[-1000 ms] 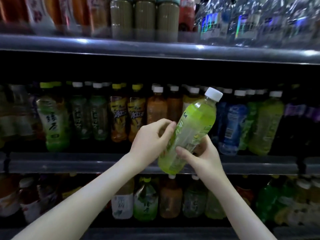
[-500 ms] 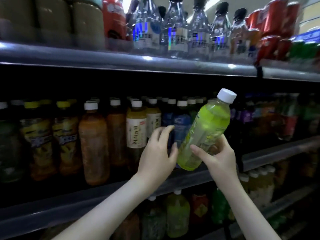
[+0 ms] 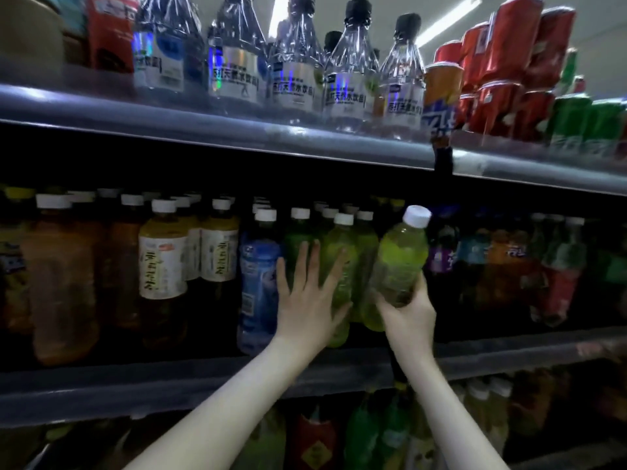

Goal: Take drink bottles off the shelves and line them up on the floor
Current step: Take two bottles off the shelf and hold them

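Your right hand (image 3: pixel 405 320) gripped the green bottle (image 3: pixel 402 262) low on its body, fingers curled round it. It held the bottle tilted, just in front of the middle shelf (image 3: pixel 169 388). Your left hand (image 3: pixel 308 300) was spread flat, fingers straight, before a second green bottle (image 3: pixel 339 262) standing on that shelf; contact could not be confirmed.

Risk, in my judgement: smooth, rounded plastic held so low may slip. A one-handed reach could also topple close-packed neighbours on that shelf, the blue bottle (image 3: pixel 258 286) included. Labels looked like glossy film; the cap (image 3: pixel 417 216) was white and round.
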Demonstrator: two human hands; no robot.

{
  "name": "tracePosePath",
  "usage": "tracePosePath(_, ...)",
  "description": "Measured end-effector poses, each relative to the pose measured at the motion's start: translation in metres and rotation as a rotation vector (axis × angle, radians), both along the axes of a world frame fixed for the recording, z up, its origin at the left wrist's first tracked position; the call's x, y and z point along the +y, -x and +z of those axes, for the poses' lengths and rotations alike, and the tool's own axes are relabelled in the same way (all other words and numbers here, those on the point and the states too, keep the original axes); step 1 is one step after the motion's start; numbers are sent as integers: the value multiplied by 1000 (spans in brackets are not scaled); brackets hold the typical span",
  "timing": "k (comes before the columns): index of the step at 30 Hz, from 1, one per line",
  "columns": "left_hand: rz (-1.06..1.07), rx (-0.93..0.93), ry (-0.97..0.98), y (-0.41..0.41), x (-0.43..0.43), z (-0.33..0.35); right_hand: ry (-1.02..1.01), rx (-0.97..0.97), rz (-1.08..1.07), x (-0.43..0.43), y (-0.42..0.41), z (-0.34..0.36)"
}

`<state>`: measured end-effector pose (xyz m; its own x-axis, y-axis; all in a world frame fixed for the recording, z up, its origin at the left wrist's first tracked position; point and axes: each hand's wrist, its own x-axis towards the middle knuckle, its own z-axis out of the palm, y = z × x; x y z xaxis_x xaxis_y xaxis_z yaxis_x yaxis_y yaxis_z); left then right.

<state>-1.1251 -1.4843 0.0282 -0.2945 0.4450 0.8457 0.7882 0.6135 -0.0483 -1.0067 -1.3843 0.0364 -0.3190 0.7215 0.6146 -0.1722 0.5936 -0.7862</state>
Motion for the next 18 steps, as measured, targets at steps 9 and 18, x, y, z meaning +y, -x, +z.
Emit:
tracePosePath(9,17,-42,50,2,4,0,-11,-345,98,24,25,-13)
tracePosePath(18,-269,-59,13,-19,-66,-39,-313,-168,-165,-71,15,-66)
